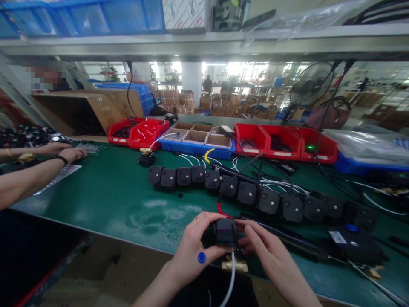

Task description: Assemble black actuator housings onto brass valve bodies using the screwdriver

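Observation:
Above the near edge of the bench, my left hand (200, 241) grips a black boxy valve actuator (225, 232) between thumb and fingers. A brass valve body (234, 265) sits beneath it, and a white cable (232, 277) hangs down from it. A round blue piece (201, 257) shows against my left hand near the base of the thumb. From the other side, my right hand (263, 243) closes its fingers around the actuator's right side; some fingertips are hidden behind it. Just beyond, a row of similar black actuators (247, 194) stretches across the green bench (128, 204).
A dark rod-shaped tool (287, 238) lies right of my hands, near a black box with a blue knob (354, 243). Red bins (249, 143) and a blue divided tray (198, 148) line the back. At left, another person's hands (64, 151) work over small parts.

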`<state>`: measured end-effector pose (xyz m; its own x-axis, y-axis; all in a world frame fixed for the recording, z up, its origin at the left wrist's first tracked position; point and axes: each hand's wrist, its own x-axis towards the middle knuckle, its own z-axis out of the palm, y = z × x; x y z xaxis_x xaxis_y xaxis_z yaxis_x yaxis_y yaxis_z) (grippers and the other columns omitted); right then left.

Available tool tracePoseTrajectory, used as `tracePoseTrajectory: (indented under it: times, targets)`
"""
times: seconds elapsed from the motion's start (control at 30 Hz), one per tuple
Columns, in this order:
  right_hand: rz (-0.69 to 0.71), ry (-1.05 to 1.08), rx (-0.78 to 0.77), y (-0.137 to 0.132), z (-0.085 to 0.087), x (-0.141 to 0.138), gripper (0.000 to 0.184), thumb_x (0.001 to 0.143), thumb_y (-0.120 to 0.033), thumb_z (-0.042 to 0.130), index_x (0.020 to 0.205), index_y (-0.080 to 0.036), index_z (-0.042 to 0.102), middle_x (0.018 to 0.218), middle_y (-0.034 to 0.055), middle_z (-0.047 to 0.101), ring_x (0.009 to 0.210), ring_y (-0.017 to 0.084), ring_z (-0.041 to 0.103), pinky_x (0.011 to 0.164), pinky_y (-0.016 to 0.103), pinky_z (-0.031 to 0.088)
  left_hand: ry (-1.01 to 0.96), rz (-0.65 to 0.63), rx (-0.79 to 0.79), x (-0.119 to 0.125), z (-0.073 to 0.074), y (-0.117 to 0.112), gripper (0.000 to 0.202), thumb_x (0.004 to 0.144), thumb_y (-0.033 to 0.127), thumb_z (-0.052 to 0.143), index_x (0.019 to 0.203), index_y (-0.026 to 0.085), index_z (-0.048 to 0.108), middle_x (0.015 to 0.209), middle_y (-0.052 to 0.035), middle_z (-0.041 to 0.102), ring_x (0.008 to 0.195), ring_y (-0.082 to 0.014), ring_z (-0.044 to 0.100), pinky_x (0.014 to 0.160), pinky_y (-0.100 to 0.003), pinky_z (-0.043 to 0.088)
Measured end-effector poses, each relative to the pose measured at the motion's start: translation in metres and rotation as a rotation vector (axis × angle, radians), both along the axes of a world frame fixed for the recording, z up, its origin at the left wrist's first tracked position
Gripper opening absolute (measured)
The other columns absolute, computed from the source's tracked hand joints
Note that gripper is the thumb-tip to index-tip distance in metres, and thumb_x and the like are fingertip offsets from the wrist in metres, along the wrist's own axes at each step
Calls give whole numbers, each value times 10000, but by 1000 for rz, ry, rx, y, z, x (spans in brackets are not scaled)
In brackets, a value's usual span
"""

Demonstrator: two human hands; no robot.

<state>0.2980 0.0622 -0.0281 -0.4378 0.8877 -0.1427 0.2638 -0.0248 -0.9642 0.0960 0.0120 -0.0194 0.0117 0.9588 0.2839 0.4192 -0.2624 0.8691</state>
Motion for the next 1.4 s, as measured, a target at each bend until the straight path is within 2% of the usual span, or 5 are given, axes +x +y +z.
tracePoseTrajectory:
  times: [0.27,0.53,1.03,1.2,1.4]
  targets:
    - [95,-7,306,-34,-14,20,438,872,-281,674,1303,-269,590,1252,46,558,1012,150,613,836,198,553,-252,176,-305,9,-13,11,298,805,404,690,1023,201,675,953,-33,731,845,-201,665,769,-283,501]
    - [29,63,337,-20,-10,-6,226,863,-271,669,1080,-208,667,1004,28,618,866,135,624,785,193,530,41,183,-285,9,-12,22,494,897,546,513,581,168,559,601,0,530,621,-149,507,603,-263,405]
    - [141,-50,258,6,27,2,276,851,-330,571,1052,-185,691,1004,31,664,874,134,659,793,203,561,74,-40,-72,-5,-18,7,504,787,332,783,1267,322,631,1431,-96,475,1333,-307,479,1136,-494,392]
    - [-318,-203,517,61,61,61,457,814,-544,564,1006,-145,675,918,78,679,788,179,682,737,262,591,31,-58,-146,1,-20,8,454,735,245,806,1163,334,684,1413,-77,501,1274,-314,543,1104,-503,430]
    - [-581,-382,559,162,92,97,264,882,-241,558,1099,-106,624,921,86,672,780,177,681,698,273,579,10,-95,-33,-5,-31,6,518,741,283,813,1220,389,645,1430,-57,521,1235,-304,578,1065,-465,471]
